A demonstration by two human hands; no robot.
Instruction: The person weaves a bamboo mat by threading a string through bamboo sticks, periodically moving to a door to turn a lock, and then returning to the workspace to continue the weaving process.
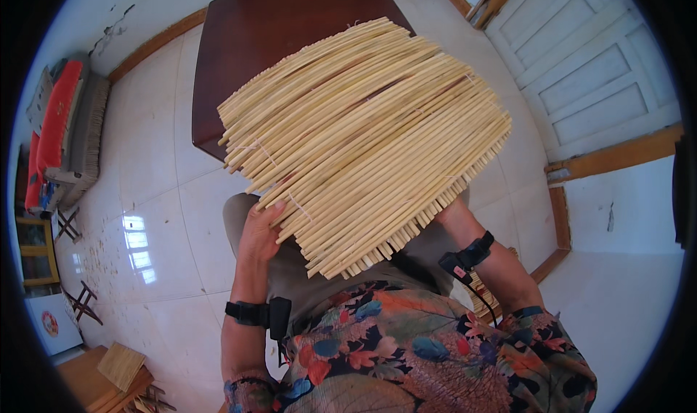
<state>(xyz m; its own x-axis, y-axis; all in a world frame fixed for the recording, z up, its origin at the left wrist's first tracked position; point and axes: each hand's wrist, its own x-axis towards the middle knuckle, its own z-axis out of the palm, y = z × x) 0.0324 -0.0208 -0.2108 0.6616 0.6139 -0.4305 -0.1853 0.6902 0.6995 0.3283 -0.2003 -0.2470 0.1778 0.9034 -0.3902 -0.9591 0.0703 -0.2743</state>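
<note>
A layered mat of pale yellow reed sticks point(374, 122) spans the middle of the view, tilted, with thin white threads across the sticks. My left hand point(260, 224) grips its lower left end, thumb over the sticks. My right hand point(449, 211) is at the lower right edge, mostly hidden beneath the mat, its fingers apparently wrapped under it. The far part of the mat overlaps a dark reddish-brown table point(287, 17); whether it rests on it I cannot tell.
A sofa with a red cover point(59, 115) stands at left, above folding stools point(81, 304). A white cabinet point(49, 317) and wooden stand point(80, 369) with a slatted board point(122, 362) are lower left. A white panelled door point(581, 57) is at right.
</note>
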